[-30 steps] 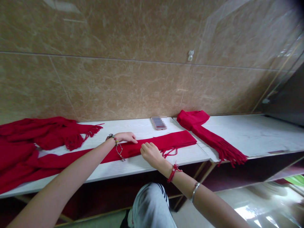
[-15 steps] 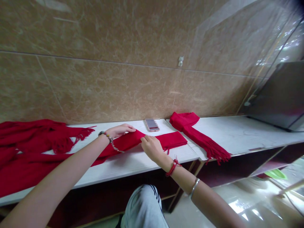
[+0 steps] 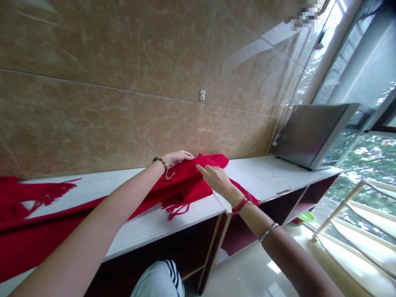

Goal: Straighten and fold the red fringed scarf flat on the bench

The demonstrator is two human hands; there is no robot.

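A long red scarf (image 3: pixel 182 179) runs along the white counter from the left, folded over on itself towards its right end. My left hand (image 3: pixel 178 157) grips its far edge between thumb and fingers. My right hand (image 3: pixel 216 178) is closed at the scarf's right part, fingers bent with the index finger pointing left; the cloth in its grip is partly hidden. Loose fringe (image 3: pixel 176 208) hangs near the counter's front edge below the fold. Just behind my right hand lies a second red scarf (image 3: pixel 218 159), its fringed end mostly covered by my wrist.
More red cloth with fringe (image 3: pixel 51 194) lies at the left of the white counter (image 3: pixel 247 173). A grey box-like appliance (image 3: pixel 312 134) stands at the right end by a window. Open shelving is under the counter. A pale rack (image 3: pixel 365 214) stands at the lower right.
The view has turned to the right. Both hands have shifted right along the counter, bringing the scarf's held part up against the second scarf. The phone seen earlier is now out of sight.
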